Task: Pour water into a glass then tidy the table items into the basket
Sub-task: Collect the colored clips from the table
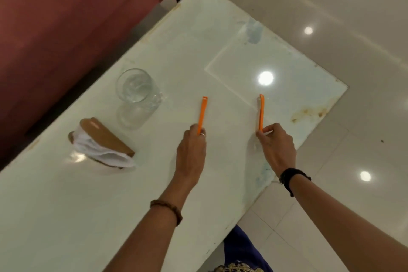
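A clear glass (136, 97) with some water in it stands on the white table (66, 205), left of centre. My left hand (191, 152) is closed on the near end of a thin orange stick (201, 115) that points away from me. My right hand (278, 146) pinches the near end of a second orange stick (261, 112), about parallel to the first. Whether the sticks touch the tabletop I cannot tell. A brown wooden napkin holder (103, 137) with white napkins (99, 152) sits near the glass on its left. No basket or water container is in view.
A dark red chair or sofa (66, 28) stands close along the table's far left edge. The table's right edge and far corner (344, 88) border a glossy tiled floor (353, 161). A rust-coloured stain (309, 113) marks the table by the right edge.
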Tool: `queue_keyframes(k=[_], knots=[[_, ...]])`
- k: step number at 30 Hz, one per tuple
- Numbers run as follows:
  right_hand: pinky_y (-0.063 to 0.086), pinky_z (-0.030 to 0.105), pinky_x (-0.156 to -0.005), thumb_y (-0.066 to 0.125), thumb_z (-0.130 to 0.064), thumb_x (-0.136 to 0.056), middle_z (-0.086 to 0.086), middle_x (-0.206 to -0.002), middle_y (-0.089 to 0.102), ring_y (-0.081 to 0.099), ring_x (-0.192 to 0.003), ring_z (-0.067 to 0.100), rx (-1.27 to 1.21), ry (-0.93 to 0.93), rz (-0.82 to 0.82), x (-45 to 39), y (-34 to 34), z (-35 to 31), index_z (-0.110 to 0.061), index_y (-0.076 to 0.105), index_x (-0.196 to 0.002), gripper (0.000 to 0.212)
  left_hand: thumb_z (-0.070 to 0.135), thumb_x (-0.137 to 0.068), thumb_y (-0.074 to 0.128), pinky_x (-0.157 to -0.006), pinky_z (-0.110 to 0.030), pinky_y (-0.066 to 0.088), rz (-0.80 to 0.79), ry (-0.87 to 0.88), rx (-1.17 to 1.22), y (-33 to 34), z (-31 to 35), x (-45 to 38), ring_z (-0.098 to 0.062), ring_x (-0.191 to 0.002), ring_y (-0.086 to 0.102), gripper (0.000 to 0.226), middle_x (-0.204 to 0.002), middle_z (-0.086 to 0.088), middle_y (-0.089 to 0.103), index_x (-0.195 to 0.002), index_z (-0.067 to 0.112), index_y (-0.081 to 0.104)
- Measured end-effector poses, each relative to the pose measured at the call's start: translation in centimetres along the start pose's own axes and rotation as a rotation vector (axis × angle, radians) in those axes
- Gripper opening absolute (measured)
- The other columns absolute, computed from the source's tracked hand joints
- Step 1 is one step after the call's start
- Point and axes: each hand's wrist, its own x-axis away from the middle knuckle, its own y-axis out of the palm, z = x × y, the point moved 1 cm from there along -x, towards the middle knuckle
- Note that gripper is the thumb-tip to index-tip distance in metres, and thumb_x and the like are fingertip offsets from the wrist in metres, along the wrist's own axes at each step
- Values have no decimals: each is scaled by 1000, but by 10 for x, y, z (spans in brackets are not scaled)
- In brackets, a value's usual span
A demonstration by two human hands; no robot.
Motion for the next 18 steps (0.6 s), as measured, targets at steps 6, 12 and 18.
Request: queue_keyframes(k=[6, 12, 18], knots=[[40, 25, -54, 57, -33, -88, -5, -80, 62, 58, -67, 9, -55, -117, -105, 76, 60, -18, -18, 56, -96, 18, 3, -87, 44, -74, -35, 42, 34, -146, 170, -8, -37, 28, -28, -94, 56, 20, -104, -10, 57, -101, 10, 57], [39, 13, -45, 59, -34, -88, -6, -74, 62, 53, -54, 0, -53, -311, -271, 176, 123, -39, -23, 55, -92, 12, 9, -83, 60, -62, -6, 43, 191, -417, 628, -38, -115, 137, 0, -64, 55, 17, -81, 7, 60, -77, 23, 53], [42, 13, -48, 62, -33, -86, -10, -65, 63, 53, -55, 1, -49, -521, -520, 299, 201, -83, -31, 54, -83, 8, 8, -80, 68, -58, -2, 42, 461, -712, 932, -78, -222, 289, 0, -67, 62, 31, -75, 16, 64, -71, 33, 52]])
